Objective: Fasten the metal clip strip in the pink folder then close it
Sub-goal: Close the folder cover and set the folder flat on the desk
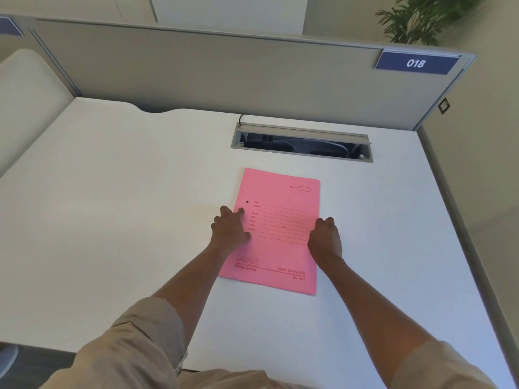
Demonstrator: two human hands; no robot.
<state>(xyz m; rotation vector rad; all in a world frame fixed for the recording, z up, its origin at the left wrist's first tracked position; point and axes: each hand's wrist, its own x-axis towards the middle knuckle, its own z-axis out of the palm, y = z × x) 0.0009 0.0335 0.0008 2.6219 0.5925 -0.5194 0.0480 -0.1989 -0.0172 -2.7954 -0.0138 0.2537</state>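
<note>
Head view: closed pink folder [280, 220] between left hand [230, 230] and right hand [325, 237].

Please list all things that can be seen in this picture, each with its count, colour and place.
folder: one, pink, closed, flat on the desk, centre
desk: one, white, fills the middle
cable box: one, grey, lid open, behind the folder
partition: one, grey, along the desk's far edge
sign: one, blue, reads 018, partition's top right
plant: one, green, top right corner
left hand: on the folder's left edge
right hand: at the folder's right edge
</note>
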